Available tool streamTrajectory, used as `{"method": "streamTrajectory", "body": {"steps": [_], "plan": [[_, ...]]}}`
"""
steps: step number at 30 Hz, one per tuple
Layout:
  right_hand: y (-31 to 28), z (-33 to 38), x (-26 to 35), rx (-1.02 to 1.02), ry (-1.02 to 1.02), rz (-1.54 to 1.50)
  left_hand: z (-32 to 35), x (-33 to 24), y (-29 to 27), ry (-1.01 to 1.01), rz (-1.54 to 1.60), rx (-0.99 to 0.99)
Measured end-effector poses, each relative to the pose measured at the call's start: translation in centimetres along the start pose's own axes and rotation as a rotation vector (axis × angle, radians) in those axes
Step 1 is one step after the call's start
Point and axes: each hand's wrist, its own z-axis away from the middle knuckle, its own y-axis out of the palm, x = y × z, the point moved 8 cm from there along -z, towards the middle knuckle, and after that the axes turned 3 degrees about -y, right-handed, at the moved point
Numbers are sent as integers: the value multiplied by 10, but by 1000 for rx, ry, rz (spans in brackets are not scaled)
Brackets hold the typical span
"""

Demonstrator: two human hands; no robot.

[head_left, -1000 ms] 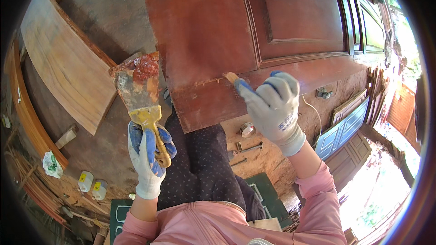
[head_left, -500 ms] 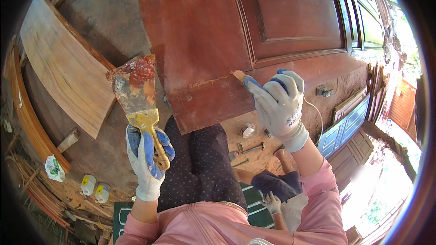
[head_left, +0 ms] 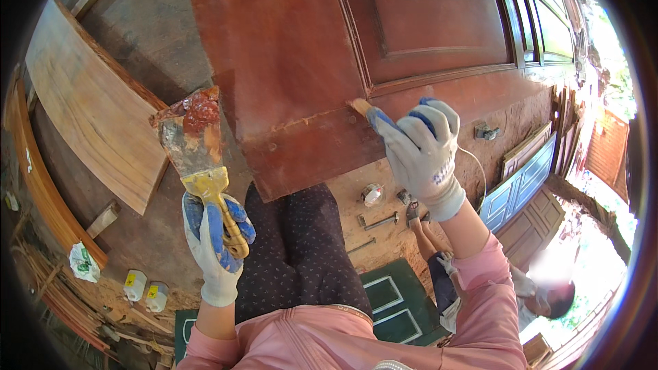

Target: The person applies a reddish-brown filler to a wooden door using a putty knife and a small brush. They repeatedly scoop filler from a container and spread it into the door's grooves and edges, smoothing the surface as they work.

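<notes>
My left hand [head_left: 216, 236], in a white glove with blue palm, grips the yellow handle of a broad putty knife [head_left: 188, 144]. Reddish-brown putty [head_left: 202, 109] is heaped on the end of its blade. My gloved right hand [head_left: 426, 147] pinches a small tan-tipped tool [head_left: 359, 105]; the fingers hide the rest of it, so its exact kind does not show. Its tip is at the joint line of a reddish-brown wooden door [head_left: 295, 116], close to the moulding corner. A rough line of lighter filler runs along that joint to the left.
Left of the door lies a pale wooden board [head_left: 89, 96]. White jugs [head_left: 135, 285] with yellow labels stand lower left. A hammer [head_left: 381, 220] and an open can [head_left: 372, 195] lie on the ground below the door. A green panel [head_left: 391, 301] is behind me; another person [head_left: 538, 294] is at lower right.
The small tool's tip has shifted right along the joint, nearer the moulding corner. The door and putty knife sit slightly further left in view. The other person has moved right, and their head now shows.
</notes>
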Motion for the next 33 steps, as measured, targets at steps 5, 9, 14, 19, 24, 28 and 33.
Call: {"method": "streamTrajectory", "body": {"steps": [5, 9, 14, 19, 24, 28, 33], "plan": [[8, 15, 9, 22, -13, -19, 2, -5, 8, -12, -13, -4], [-3, -3, 3, 14, 64, -33, 2, -8, 11, -27, -2, -5], [1, -11, 19, 49, 95, -82, 5, -10, 12, -50, -6, 1], [-4, -26, 24, 27, 180, -117, 2, -14, 19, 32, -30, -49], [3, -22, 50, 29, 106, -207, 2, -20, 27, -10, -5, 37], [5, -31, 47, 81, 86, -159, 1, -21, 21, -32, -22, -24], [1, -39, 56, 55, 78, -216, -2, -28, 30, -17, 44, -23]]}}
